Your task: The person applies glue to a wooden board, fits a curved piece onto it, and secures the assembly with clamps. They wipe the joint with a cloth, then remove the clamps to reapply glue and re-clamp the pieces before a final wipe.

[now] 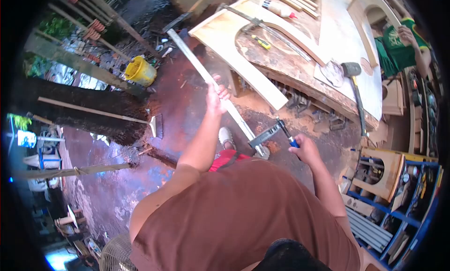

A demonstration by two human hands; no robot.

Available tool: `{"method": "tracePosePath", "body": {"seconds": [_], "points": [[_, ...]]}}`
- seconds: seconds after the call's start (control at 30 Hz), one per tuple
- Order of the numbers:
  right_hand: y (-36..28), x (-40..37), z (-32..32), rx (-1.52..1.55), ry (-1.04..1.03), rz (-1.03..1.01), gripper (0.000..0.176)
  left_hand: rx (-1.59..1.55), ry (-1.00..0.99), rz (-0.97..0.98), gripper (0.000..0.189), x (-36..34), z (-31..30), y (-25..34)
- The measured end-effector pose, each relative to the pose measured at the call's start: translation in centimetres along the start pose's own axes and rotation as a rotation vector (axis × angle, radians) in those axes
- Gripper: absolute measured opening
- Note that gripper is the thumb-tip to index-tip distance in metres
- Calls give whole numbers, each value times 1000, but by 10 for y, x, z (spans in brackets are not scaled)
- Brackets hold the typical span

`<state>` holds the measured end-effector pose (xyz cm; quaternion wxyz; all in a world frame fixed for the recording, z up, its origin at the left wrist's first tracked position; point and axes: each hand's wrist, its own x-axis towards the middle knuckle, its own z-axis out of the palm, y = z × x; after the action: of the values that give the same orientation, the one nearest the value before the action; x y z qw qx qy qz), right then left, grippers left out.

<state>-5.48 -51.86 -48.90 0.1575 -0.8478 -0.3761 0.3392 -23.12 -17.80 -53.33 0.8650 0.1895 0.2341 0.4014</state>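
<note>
I hold a long metal bar clamp (pixel 201 69) across my front. My left hand (pixel 216 96) grips its steel bar near the middle. My right hand (pixel 305 149) is closed on the clamp's blue screw handle (pixel 291 140) at the near end, beside the dark sliding jaw (pixel 265 136). The bar's far end points toward the corner of a plywood piece (pixel 239 64) with an arched cut-out lying on the workbench (pixel 347 50). My brown shirt fills the lower part of the view.
On the bench lie another bar clamp (pixel 262 27), a yellow-handled tool (pixel 260 41), a glue bottle (pixel 279 9) and a rubber mallet (pixel 352 74). A person in green (pixel 398 46) works at the far side. A yellow bucket (pixel 139 71) sits on the ground; blue shelving (pixel 398 210) stands at right.
</note>
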Motion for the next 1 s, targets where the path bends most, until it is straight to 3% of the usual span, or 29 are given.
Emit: {"method": "tracePosePath", "body": {"seconds": [0.13, 0.2, 0.23, 0.3, 0.37, 0.43, 0.6, 0.67, 0.8, 1.0], "points": [[-5, -6, -4, -78, 176, 44, 47, -95, -36, -9, 43, 6, -4, -12], [17, 5, 6, 338, 141, -142, 42, -136, -56, -12, 44, 7, -5, -13], [19, 8, -2, 340, 140, -134, 42, -134, -53, -20, 44, 8, -7, -15], [20, 17, -18, 650, -317, 29, 33, -93, -51, 1, 44, 9, -10, -17], [29, 23, -12, 648, -318, 48, 25, -82, -37, -2, 44, 11, -11, -20], [28, 25, -9, 526, -67, -82, 24, -72, -22, 5, 44, 13, -9, -20], [22, 34, -6, 322, 142, -194, 27, -11, 81, 20, 44, 24, -1, -20], [4, 28, -13, 284, 248, -114, 28, -28, 99, 8, 44, 31, -3, -19], [20, 36, -2, 307, 255, -189, 29, -74, 152, -13, 42, 36, -7, -26], [10, 33, -7, 276, 261, -124, 30, -111, 153, -11, 39, 34, -10, -29]]}}
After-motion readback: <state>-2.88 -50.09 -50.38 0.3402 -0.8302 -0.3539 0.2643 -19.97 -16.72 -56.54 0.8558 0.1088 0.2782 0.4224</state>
